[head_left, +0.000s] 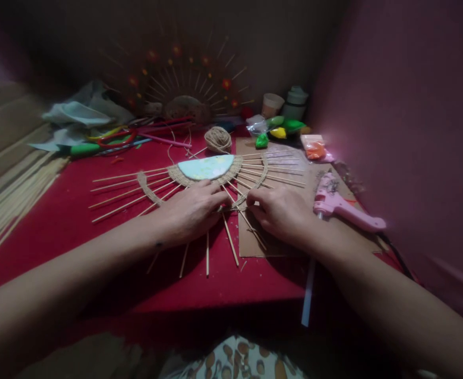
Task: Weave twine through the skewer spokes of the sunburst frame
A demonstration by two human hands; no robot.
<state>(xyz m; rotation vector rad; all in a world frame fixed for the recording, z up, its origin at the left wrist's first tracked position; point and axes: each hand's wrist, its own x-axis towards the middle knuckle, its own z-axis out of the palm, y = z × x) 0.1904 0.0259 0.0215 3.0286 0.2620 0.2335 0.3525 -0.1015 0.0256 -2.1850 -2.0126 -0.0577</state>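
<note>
Here the left hand (pixel 194 210) presses flat on the skewer sunburst (pixel 199 181), steadying it, while the right hand (pixel 281 210) pinches twine (pixel 237 202) between sticks.

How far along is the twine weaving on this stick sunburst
Done: the sticks fan out from the pale centre disc, with a twine band coiled round it and an outer twine ring woven on the left and right sides. In hand: the left hand and right hand pinch twine among the near sticks. Left: the near gap in that ring; the twine ball is still thick.
</note>
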